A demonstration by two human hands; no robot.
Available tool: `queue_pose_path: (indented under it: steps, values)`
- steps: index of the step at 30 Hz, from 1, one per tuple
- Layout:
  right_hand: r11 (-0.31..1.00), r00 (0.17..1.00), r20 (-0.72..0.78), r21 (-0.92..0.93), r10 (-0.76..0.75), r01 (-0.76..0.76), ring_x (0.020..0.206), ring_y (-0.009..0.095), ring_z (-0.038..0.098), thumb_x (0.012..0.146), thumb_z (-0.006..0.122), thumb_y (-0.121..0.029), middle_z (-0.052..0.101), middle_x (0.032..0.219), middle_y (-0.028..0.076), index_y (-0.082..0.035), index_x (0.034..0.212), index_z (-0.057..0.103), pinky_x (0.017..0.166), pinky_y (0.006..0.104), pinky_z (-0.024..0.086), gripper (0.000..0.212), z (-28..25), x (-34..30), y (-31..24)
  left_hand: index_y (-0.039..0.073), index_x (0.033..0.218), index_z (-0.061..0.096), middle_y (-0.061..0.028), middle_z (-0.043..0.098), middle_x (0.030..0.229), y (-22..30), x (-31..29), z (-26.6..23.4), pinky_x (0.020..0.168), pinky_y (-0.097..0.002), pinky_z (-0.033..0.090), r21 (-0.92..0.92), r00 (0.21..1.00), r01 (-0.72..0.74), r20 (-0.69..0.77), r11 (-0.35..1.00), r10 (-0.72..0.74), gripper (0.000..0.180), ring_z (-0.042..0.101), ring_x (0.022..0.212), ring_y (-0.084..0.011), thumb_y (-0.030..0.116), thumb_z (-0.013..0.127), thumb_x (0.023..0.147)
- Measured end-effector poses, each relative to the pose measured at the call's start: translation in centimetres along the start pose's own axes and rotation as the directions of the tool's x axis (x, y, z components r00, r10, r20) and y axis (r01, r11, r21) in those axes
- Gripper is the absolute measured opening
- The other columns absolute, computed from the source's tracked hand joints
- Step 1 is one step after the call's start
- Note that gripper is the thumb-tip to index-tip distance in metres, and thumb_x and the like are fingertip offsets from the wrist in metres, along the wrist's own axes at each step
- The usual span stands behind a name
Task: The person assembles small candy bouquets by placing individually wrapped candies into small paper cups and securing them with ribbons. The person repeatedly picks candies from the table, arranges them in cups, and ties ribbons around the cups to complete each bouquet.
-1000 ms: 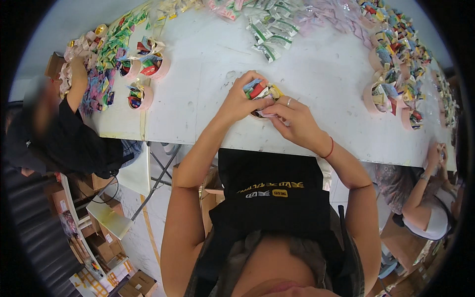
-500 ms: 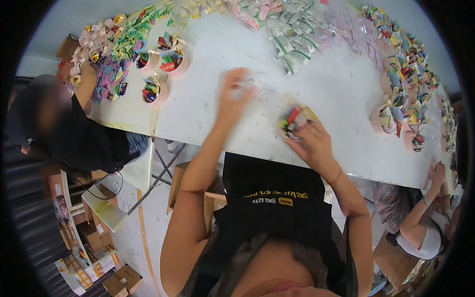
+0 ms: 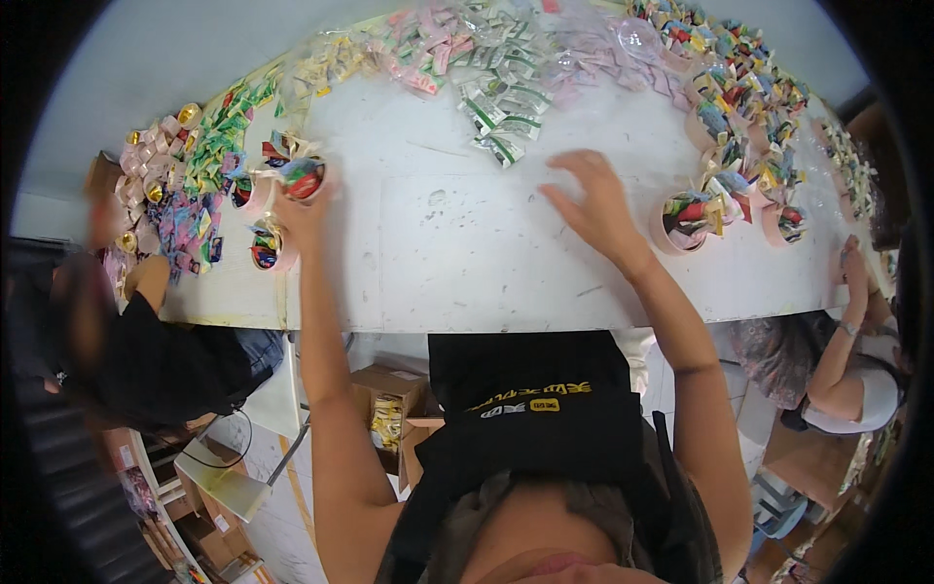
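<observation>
My left hand (image 3: 303, 216) reaches to the left of the table and grips the rim of a pink round tub (image 3: 313, 185) filled with small colourful packets. Beside it stand a smaller pink tub (image 3: 261, 195) and another pink tub (image 3: 282, 255), both with packets inside. Over the bare white tabletop (image 3: 467, 263), my right hand (image 3: 595, 209) holds nothing, its thumb and fingers apart. To its right stands a filled pink tub (image 3: 671, 234), packets sticking out of its top.
Green-and-white sachets (image 3: 506, 97) and pink packets (image 3: 428, 49) lie along the far side. Many filled tubs (image 3: 744, 127) crowd the right. Purple packets (image 3: 195, 234) and green packets (image 3: 209, 146) lie left, near a person in black (image 3: 185, 360). Another person's hand (image 3: 853, 265) rests at the right edge.
My left hand has moved left from the table's middle to a filled tub. My right hand has let go of the packet-filled tub, now among those on the right, and opened.
</observation>
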State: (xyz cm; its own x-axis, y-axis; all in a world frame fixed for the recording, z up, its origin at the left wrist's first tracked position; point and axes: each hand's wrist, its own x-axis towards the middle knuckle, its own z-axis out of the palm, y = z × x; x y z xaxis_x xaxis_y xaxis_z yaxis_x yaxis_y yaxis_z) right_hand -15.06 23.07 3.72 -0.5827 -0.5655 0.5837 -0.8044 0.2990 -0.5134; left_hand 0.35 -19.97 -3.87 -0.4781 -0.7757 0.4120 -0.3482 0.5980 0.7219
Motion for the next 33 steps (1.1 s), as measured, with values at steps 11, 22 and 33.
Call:
queue_pose_path:
  steps: [11,22,33]
  values:
    - [0.958,0.998,0.039,0.282,0.040,-0.049,0.082,0.026,0.064,0.084,0.067,-0.006,0.065,0.102,0.013,-0.006,0.111,0.064,0.071,0.0347,0.052,0.027,6.8,3.1,-0.7,-0.003,0.149,0.030,-0.0254,0.043,0.141,9.6,-7.5,2.3,0.107,-0.0464,0.039,-0.176,0.984,-0.072,0.151,0.982,0.099,0.119,0.045,0.129,-0.0353,0.040,0.095,0.059]
    - [0.862,0.962,0.206,0.505,-0.182,0.054,0.080,0.031,0.065,0.077,0.065,-0.003,0.063,0.087,0.015,-0.005,0.093,0.069,0.073,0.0411,0.053,0.017,9.2,7.7,-4.5,0.008,0.124,0.059,-0.0022,0.066,0.108,12.4,-6.3,2.9,0.090,-0.0254,0.049,-0.537,0.737,0.472,0.676,0.699,0.022,0.041,0.063,0.100,-0.0117,0.002,0.067,0.085]
    - [0.630,0.652,0.716,0.631,-0.248,-0.453,0.070,0.018,0.066,0.082,0.062,-0.008,0.070,0.089,0.008,-0.003,0.093,0.068,0.064,0.0330,0.050,0.013,8.2,11.5,-3.6,0.007,0.128,0.054,-0.0030,0.065,0.109,12.1,-8.7,1.0,0.090,-0.0263,0.051,-0.543,0.695,0.359,0.698,0.759,0.171,0.052,0.061,0.103,-0.0120,0.007,0.078,0.082]
